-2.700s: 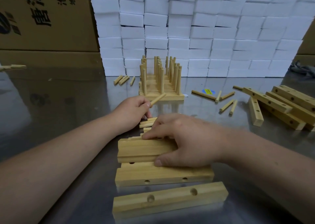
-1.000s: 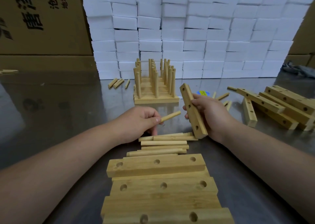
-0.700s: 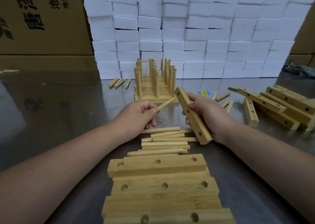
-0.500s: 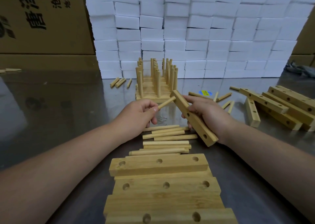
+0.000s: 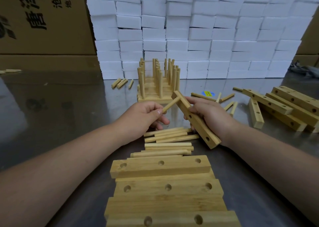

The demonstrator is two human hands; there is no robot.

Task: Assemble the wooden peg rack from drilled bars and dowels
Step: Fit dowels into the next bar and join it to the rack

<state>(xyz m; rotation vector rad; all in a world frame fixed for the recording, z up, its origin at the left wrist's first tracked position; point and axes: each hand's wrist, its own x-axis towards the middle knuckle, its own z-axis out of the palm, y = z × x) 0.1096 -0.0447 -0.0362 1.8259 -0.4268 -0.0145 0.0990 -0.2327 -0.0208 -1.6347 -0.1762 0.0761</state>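
Item 1: drilled bar (image 5: 195, 121), gripped by my right hand (image 5: 208, 116) and tilted over the middle of the table (image 5: 60, 123), holed face turned toward the left.
Item 2: dowel (image 5: 170, 105), pinched by my left hand (image 5: 146, 116). Its tip meets the bar's far end hole and seems to be entering.
Item 3: loose dowels (image 5: 169, 135), beneath both hands, within reach.
Item 4: flat bars (image 5: 160, 169), near edge.
Item 5: finished rack (image 5: 155, 96), toward the far edge.

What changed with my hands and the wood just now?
The right hand left the bar stack and picked up one drilled bar, tilting it. The left hand lifted a dowel and brought its tip to the bar's upper end. The finished peg rack and the bar pile on the right stayed put.
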